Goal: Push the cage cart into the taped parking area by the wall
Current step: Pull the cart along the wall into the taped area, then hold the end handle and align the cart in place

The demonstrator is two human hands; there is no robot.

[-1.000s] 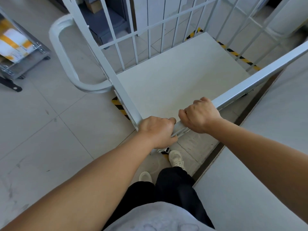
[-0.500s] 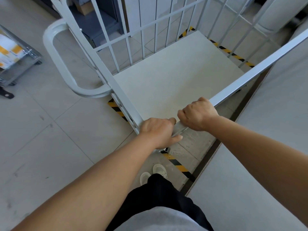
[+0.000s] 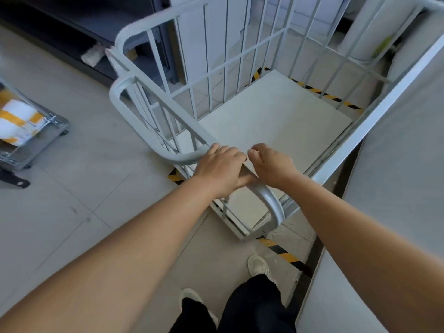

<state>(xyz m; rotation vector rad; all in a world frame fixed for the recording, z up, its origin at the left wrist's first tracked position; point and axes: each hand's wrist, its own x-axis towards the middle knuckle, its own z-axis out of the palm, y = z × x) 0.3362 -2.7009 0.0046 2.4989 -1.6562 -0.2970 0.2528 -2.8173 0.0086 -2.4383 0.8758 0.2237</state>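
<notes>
Cart (image 3: 276, 116) swung; both hands' (image 3: 219, 169) grip now on handle (image 3: 266, 195).

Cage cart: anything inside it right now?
The cage cart shows only its bare white deck. The near strip of deck is covered by the left hand and right hand.

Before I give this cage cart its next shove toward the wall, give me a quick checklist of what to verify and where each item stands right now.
1. Left hand on the cart's curved handle: ok, it rests over the bar.
2. Right hand grip: cannot tell, fingers look loosely curled beside the bar.
3. Cage cart deck clear of load: ok, nothing on it.
4. Cart inside the yellow-black floor tape: cannot tell, stripes show near both ends but the outline is partly hidden.
5. Clearance to the white panel on the right: not ok, the side rail runs very close to it.
6. Feet clear of the cart: ok, the shoe is behind it.
</notes>
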